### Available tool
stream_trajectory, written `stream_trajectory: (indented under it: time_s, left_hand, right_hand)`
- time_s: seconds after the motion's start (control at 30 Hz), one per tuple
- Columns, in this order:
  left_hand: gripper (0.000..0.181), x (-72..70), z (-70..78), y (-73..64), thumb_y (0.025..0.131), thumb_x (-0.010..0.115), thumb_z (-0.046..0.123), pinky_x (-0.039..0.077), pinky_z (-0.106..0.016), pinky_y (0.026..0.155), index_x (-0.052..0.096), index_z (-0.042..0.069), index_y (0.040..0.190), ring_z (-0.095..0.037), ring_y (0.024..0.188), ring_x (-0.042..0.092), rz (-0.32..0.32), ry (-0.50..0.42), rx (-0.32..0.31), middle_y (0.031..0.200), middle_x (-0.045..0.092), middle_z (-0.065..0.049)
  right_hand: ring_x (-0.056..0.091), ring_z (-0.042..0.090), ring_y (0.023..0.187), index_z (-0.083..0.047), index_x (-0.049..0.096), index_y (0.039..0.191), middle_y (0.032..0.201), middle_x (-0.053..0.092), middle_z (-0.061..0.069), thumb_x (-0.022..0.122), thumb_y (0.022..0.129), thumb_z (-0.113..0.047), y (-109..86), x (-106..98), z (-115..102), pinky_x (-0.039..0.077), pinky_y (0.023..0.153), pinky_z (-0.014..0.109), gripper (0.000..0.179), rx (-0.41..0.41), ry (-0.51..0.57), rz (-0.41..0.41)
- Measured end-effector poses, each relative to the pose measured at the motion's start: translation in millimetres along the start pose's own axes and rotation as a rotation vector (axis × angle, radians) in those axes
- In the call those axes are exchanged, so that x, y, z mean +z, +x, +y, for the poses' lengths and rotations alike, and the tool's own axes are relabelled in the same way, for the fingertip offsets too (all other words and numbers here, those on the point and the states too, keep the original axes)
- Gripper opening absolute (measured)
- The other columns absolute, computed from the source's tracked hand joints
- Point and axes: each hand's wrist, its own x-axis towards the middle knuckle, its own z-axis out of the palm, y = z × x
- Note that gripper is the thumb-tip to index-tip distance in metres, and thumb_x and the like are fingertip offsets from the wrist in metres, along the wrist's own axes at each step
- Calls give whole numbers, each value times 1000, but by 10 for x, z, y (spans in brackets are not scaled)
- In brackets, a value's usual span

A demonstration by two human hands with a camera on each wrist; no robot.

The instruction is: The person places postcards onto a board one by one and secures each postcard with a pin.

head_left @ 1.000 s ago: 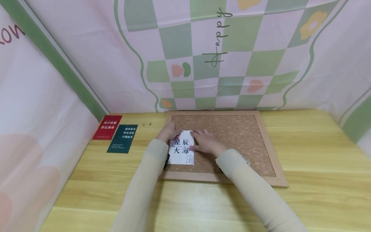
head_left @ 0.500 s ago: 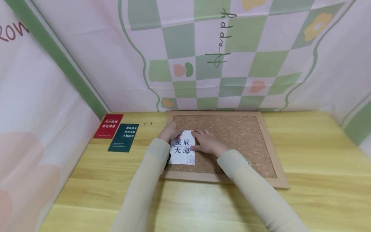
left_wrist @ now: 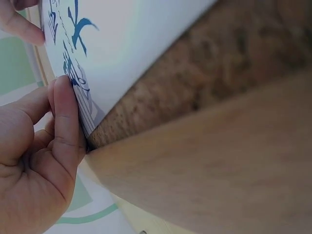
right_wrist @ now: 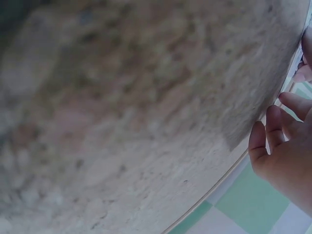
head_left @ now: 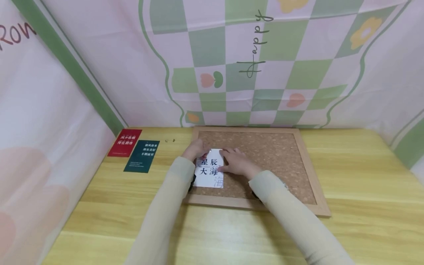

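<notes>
A white card [head_left: 208, 176] with dark Chinese characters lies on the left part of a wood-framed corkboard [head_left: 271, 162]. My left hand [head_left: 196, 149] is at the card's upper left, thumb and finger pinched together over a small shiny pushpin, mostly hidden by the fingers. In the left wrist view those fingertips [left_wrist: 63, 97] meet at the card's surface. My right hand [head_left: 239, 163] rests on the card's right side with fingers spread and only slightly bent. In the right wrist view its fingers [right_wrist: 274, 129] hold nothing.
On the wooden table [head_left: 109, 221], left of the board, lie a red card [head_left: 125, 143] and a dark green card [head_left: 141, 157]. Small brass-coloured pins [head_left: 173, 140] lie behind them. A patterned cloth [head_left: 238, 81] hangs directly behind the board.
The head view has shifted slightly, so everything sits a little further right. Both hands and the white card keep their places on the board.
</notes>
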Motion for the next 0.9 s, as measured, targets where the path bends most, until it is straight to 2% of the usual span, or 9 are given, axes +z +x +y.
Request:
stream_trajectory:
  time_s: [0.13,0.4,0.47,0.6,0.7,0.8,0.9]
  left_hand:
    - [37,10,18,15,99,47,16,41,-22,60,53,8,64,-12,55,50,4,32,0,59,51,0]
    - [43,75,58,52,99,47,15,39,-21,51,49,9,57,-12,49,44,57,152,5,54,46,0]
    - [42,86,54,55,99,47,17,39,-21,50,49,9,58,-12,49,44,72,141,-3,54,46,0]
    - [41,110,30,58,99,50,20,38,-21,48,48,10,59,-12,48,44,95,83,-1,52,45,1]
    - [42,108,4,55,99,51,23,36,-21,46,46,11,58,-11,47,41,106,73,31,50,43,2]
    - [42,80,-15,27,99,51,24,34,-22,48,46,12,59,-11,49,40,138,95,68,52,41,3]
    - [36,36,-30,-8,99,50,26,35,-24,51,47,12,66,-13,55,41,198,95,70,59,43,2]
  right_hand:
    - [24,42,143,-4,36,146,156,28,19,61,91,-42,-18,-14,-26,20,117,59,71,-5,-52,7]
    - [34,37,139,-4,43,141,151,37,17,55,94,-44,-75,20,-45,30,115,51,63,-81,-246,33]
    - [35,37,138,-4,43,141,150,39,17,55,94,-44,-73,14,-41,31,115,51,63,-97,-246,40]
    - [41,37,135,0,42,141,145,45,20,57,94,-40,-77,-42,-3,33,114,48,63,-125,-170,52]
    - [50,34,128,1,45,137,135,54,19,58,94,-36,-85,-96,64,40,109,46,58,-143,-119,83]
    - [59,32,112,-1,55,124,118,62,16,58,95,-33,-97,-153,166,49,96,45,43,-174,-147,130]
    - [60,32,106,-2,58,117,113,62,16,58,95,-30,-123,-223,290,50,92,46,36,-194,-184,180]
